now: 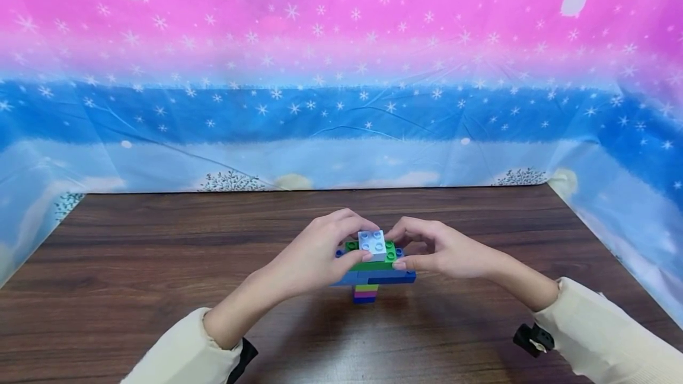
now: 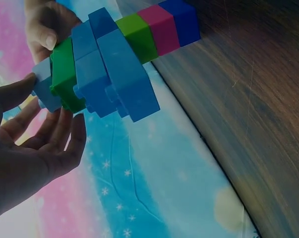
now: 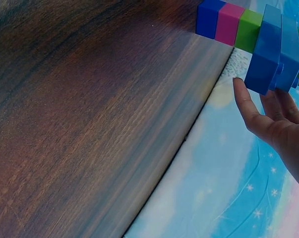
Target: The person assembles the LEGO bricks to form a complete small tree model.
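A tower of toy building bricks stands upright on the table. Its narrow stem has a dark blue brick (image 1: 364,300) lowest, then a pink brick (image 3: 228,25) and a lime brick (image 3: 248,30). Wider blue bricks (image 2: 129,74) lie across the stem, topped by a green brick (image 2: 65,74). On the green brick sits a light blue brick (image 1: 372,245) with studs up. My left hand (image 1: 326,249) pinches this light blue brick between thumb and fingers. My right hand (image 1: 434,249) holds the green brick's right end, thumb in front and fingers behind.
The tower stands on a dark wooden table (image 1: 160,253). Behind the table and along its sides hangs a pink and blue snowflake-patterned cloth (image 1: 341,105). Dark straps show at both cream sleeves (image 1: 181,348).
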